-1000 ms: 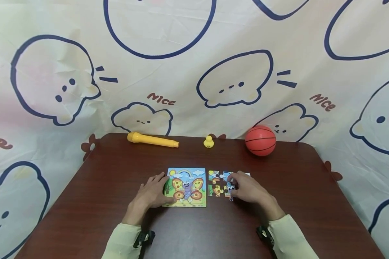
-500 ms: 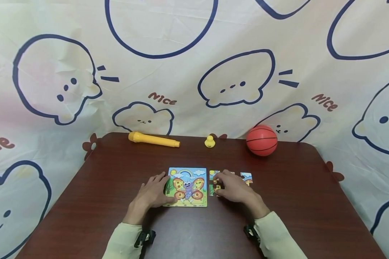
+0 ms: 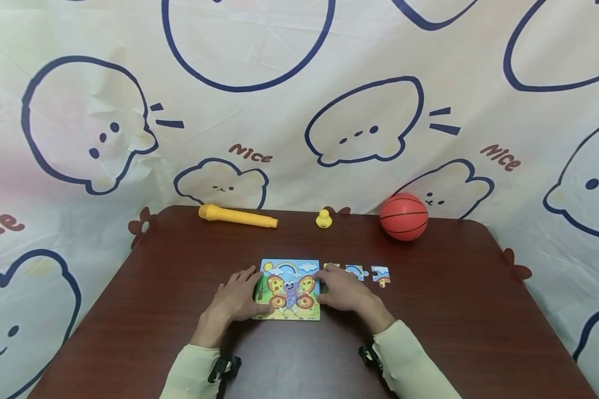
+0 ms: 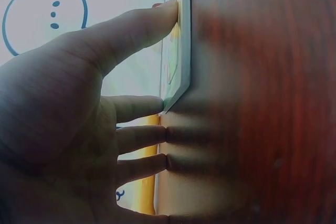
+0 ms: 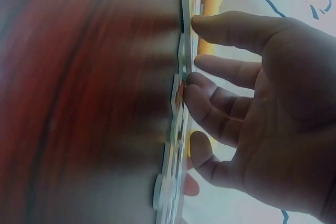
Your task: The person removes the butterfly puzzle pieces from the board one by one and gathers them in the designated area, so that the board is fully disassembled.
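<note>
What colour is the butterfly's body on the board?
The butterfly's body is purple, clearest in the head view.

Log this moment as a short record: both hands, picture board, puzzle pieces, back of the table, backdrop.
left hand: thumb on the board's left side
right hand: at the board's right edge
picture board: butterfly design, between the hands
puzzle pieces: right of the board, partly hidden by the right hand
table back: yellow microphone, duck, red ball
backdrop: cartoon print
</note>
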### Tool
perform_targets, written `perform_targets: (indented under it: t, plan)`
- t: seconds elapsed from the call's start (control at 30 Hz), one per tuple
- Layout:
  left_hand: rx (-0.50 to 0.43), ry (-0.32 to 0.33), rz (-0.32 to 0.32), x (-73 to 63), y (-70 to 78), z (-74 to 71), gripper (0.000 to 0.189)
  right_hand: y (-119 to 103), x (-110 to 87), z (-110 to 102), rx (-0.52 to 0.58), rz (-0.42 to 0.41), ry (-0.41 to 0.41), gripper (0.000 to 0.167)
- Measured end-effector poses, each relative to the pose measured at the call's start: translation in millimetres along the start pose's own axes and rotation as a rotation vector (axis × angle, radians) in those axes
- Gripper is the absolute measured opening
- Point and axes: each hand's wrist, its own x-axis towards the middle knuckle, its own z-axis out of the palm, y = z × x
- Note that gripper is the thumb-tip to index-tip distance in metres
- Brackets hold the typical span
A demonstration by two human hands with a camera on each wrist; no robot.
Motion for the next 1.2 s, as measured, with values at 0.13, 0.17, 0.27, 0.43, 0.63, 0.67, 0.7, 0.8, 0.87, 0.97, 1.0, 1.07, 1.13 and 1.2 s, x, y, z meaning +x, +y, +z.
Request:
perform_targets:
  t: [0.13,0.17,0.27,0.43,0.63,0.67,0.7,0.8,0.87,0.97,1.0,1.07,1.13,1.2]
  plan:
    - [0.002,0.002,0.006,0.0,0.2,0.4,0.091,-3.7,3.1,1.2,-0.037,0.01,-0.004,0.053]
    - [0.002,0.003,0.005,-0.1,0.4,0.2,0.091,-4.5,3.6,1.2,-0.045,0.005,-0.002,0.052]
    - [0.002,0.003,0.001,0.0,0.3,0.1,0.091,-7.0,4.9,0.7,-0.052,-0.013,0.005,0.051]
    - [0.0,0.002,-0.002,0.1,-0.1,0.2,0.091,-8.9,7.7,1.4,-0.033,-0.018,0.019,0.046]
    - [0.007,-0.003,0.003,0.6,-0.7,0.6,0.091,-9.9,11.1,2.3,-0.007,-0.001,0.014,0.043]
    - [0.009,-0.004,0.002,0.9,-0.9,0.8,0.091,-9.9,11.7,2.4,-0.001,0.0,0.01,0.043]
    - [0.01,-0.005,0.0,1.3,-1.2,1.0,0.092,-10.2,12.1,2.4,0.005,0.001,0.007,0.043]
    - [0.011,-0.009,-0.003,2.3,-1.8,1.0,0.093,-10.9,12.8,2.3,0.031,0.01,0.003,0.044]
    - [0.014,-0.01,-0.004,2.6,-2.1,0.8,0.093,-11.2,13.3,2.5,0.045,0.017,0.006,0.044]
    - [0.013,-0.01,-0.006,1.9,-2.5,0.3,0.092,-11.2,14.0,2.8,0.052,0.014,0.015,0.043]
    - [0.013,-0.009,-0.004,1.7,-2.6,0.1,0.092,-11.2,14.0,2.9,0.052,0.012,0.018,0.042]
    - [0.012,-0.01,-0.004,1.3,-2.3,-0.6,0.092,-10.9,14.0,2.9,0.055,0.002,0.025,0.04]
    - [0.008,-0.013,-0.005,1.4,-2.0,-0.9,0.092,-10.9,13.5,2.9,0.057,-0.01,0.032,0.037]
    - [0.007,-0.014,-0.001,1.6,-1.6,-1.2,0.092,-11.1,12.5,2.8,0.06,-0.017,0.038,0.035]
